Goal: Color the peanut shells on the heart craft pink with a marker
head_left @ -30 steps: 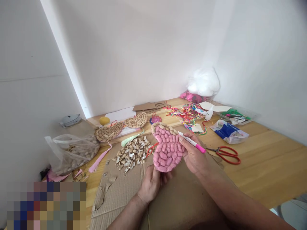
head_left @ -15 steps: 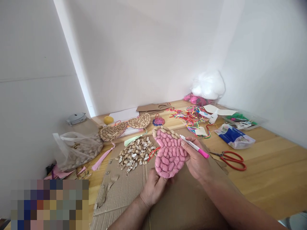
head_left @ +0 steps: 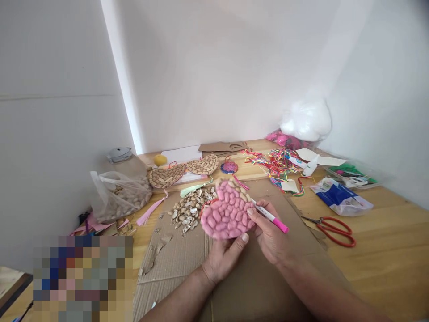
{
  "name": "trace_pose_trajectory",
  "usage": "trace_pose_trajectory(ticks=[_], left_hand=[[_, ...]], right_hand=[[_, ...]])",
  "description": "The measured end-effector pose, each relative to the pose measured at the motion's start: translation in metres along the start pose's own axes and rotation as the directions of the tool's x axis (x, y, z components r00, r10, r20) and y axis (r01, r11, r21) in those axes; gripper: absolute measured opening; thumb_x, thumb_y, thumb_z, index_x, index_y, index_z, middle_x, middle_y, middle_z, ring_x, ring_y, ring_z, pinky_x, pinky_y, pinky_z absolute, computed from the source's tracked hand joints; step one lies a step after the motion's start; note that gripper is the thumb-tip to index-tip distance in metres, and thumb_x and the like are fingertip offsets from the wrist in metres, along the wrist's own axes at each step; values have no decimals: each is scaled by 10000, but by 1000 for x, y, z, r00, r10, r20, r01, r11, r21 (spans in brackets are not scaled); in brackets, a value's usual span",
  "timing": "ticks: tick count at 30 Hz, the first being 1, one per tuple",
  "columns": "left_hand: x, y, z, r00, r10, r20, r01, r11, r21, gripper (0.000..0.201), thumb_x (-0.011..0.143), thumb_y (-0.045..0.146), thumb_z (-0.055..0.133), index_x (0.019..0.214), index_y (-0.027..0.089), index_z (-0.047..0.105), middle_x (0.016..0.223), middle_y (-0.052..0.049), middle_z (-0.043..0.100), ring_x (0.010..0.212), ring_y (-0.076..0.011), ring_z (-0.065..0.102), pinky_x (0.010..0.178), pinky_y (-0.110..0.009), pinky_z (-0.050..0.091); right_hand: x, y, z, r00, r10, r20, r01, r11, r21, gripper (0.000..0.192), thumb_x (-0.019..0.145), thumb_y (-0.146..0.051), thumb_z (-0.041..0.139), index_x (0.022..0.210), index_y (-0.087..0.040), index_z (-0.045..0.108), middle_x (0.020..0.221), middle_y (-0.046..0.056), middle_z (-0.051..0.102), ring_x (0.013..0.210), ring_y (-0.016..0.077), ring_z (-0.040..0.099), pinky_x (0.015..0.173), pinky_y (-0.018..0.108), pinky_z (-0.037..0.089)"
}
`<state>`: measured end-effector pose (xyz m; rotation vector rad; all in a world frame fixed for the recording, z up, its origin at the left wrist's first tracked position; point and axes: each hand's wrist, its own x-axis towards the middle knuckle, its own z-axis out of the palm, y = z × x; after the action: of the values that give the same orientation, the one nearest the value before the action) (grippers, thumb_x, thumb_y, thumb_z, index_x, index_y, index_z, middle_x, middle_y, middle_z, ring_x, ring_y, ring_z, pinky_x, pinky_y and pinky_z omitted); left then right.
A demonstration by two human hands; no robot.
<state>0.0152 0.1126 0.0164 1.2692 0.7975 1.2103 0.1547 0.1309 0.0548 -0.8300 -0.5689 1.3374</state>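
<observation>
A heart-shaped piece (head_left: 228, 214) covered in peanut shells is held above the cardboard. Most of its shells are coloured pink, while some along the upper right edge are bare tan. My left hand (head_left: 226, 259) supports it from below, with fingers hidden beneath and the thumb near its lower edge. My right hand (head_left: 271, 235) grips its right edge and also holds a white marker (head_left: 268, 212) with a pink end, the other end pointing at the tan shells. A red cord loop (head_left: 208, 203) shows at the piece's left side.
Loose peanut shells (head_left: 189, 208) lie on the cardboard sheet (head_left: 254, 286). Red-handled scissors (head_left: 335, 230) and a blue-white packet (head_left: 340, 194) are right. Tan shell-covered pieces (head_left: 167, 175), a bag of peanuts (head_left: 124, 197) and tangled coloured cords (head_left: 281, 161) lie farther back.
The shell-covered heart has been turned and tilted, its lobes now at a different angle. My left thumb now shows at its lower edge. The camera view has shifted somewhat.
</observation>
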Motion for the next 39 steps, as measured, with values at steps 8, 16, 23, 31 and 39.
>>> trace_pose_trajectory(ticks=[8,16,23,31,39], left_hand=[[3,4,0,994,80,78,-77,996,-42,678,852,470,766,1450,218,571,1488,-141,595,1512,-331,394,1295,-523,218],[6,-1,-2,993,24,-116,-33,996,-82,592,886,538,714,1382,226,632,1494,-112,594,1544,-287,339,1317,-460,127],[15,3,-4,959,-136,-250,39,933,-359,629,871,602,710,1342,194,630,1360,-163,675,1213,-333,660,875,-420,601],[18,11,-8,975,-123,-185,30,898,-440,584,863,532,752,1305,167,638,1192,-164,745,1061,-306,711,555,-257,545],[22,14,-14,967,-192,-167,65,821,-568,507,848,470,788,1206,131,670,1193,-181,748,1005,-282,754,535,-209,537]], right_hand=[[-9,6,0,997,-11,80,19,995,-100,452,656,-339,939,898,-261,565,851,-49,644,761,121,587,659,241,500],[-18,13,7,983,65,172,-57,997,-53,470,660,-334,945,898,-258,547,853,-51,658,807,113,614,705,228,537],[-15,4,0,980,88,178,-34,957,-289,483,762,-521,842,978,-256,501,893,-30,658,764,146,676,580,260,601],[-16,-1,-6,969,14,246,107,876,-470,396,898,-559,689,1047,-258,478,1076,25,668,621,139,719,351,167,399],[-14,-6,-5,975,-50,216,160,834,-528,348,925,-548,656,1018,-248,507,1028,18,704,599,132,708,524,257,567]])
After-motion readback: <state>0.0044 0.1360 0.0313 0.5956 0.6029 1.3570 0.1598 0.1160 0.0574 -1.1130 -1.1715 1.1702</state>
